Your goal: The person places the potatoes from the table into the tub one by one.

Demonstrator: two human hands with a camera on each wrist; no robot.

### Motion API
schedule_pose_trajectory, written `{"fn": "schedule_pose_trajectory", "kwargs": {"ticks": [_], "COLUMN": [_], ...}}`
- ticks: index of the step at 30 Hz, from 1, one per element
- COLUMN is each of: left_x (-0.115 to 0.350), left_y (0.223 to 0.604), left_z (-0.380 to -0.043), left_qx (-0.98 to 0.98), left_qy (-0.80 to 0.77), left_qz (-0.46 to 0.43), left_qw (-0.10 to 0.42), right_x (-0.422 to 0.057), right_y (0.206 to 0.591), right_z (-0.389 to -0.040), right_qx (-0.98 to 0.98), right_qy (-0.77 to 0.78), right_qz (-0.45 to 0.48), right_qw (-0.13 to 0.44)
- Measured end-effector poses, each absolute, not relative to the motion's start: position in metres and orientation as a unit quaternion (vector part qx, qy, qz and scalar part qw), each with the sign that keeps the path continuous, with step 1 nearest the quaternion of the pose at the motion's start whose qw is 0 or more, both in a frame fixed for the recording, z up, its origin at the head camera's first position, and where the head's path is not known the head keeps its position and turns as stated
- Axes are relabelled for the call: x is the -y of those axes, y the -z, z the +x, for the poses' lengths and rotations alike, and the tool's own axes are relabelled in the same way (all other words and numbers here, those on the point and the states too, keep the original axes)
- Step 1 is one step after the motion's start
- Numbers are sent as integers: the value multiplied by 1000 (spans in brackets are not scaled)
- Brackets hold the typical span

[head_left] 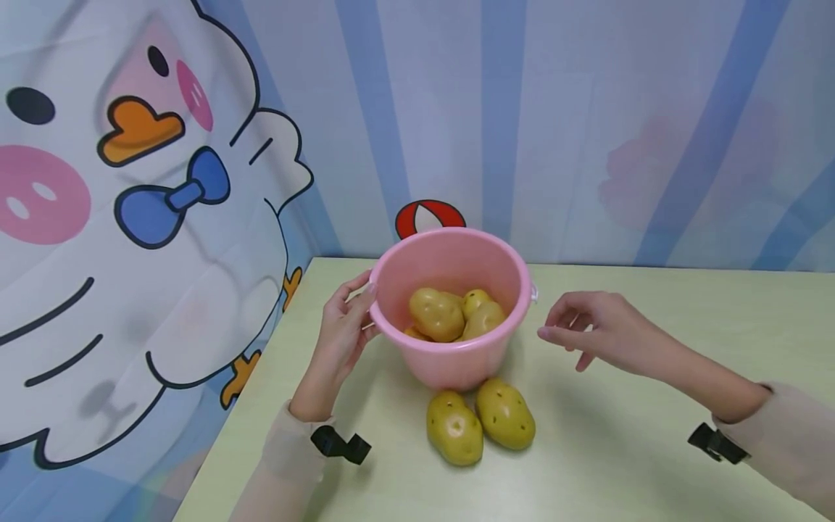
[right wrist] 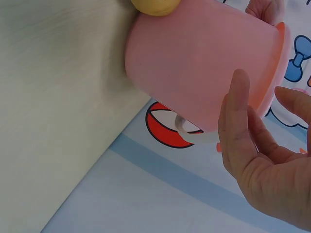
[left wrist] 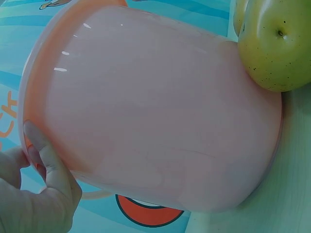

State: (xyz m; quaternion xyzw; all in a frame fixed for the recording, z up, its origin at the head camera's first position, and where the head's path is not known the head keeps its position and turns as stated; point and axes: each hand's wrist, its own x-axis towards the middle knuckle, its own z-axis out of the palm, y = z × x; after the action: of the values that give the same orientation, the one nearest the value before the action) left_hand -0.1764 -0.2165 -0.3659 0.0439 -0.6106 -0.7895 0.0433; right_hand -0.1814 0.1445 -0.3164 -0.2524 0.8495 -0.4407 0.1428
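A pink plastic bucket stands on the table with several yellow potatoes inside. My left hand holds its rim on the left side, thumb and fingers at the edge; in the left wrist view this hand pinches the rim. Two more potatoes, one on the left and one on the right, lie side by side right in front of the bucket. To the right of the bucket, my right hand hovers apart from it, fingers loosely bent and holding nothing; the right wrist view shows its thumb and fingers spread apart.
The pale table runs back to a blue striped backdrop. At the left hangs a cloth printed with a white duck. A white handle is on the bucket's far side. Black wrist cameras sit on both sleeves.
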Motion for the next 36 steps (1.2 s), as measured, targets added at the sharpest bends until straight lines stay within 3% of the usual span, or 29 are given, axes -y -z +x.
{"fn": "schedule_pose_trajectory", "kwargs": {"ticks": [22, 36], "left_x": [218, 217], "left_y": [367, 367], "left_z": [-176, -177], "left_qx": [606, 604], "left_qy": [793, 794], "left_qz": [46, 45], "left_qw": [44, 43], "right_x": [-133, -117], "right_y": [363, 387], "right_z": [-175, -165], "right_qx": [-839, -827], "right_qy": [422, 443], "right_qz": [-247, -217], "right_qw": [239, 269]}}
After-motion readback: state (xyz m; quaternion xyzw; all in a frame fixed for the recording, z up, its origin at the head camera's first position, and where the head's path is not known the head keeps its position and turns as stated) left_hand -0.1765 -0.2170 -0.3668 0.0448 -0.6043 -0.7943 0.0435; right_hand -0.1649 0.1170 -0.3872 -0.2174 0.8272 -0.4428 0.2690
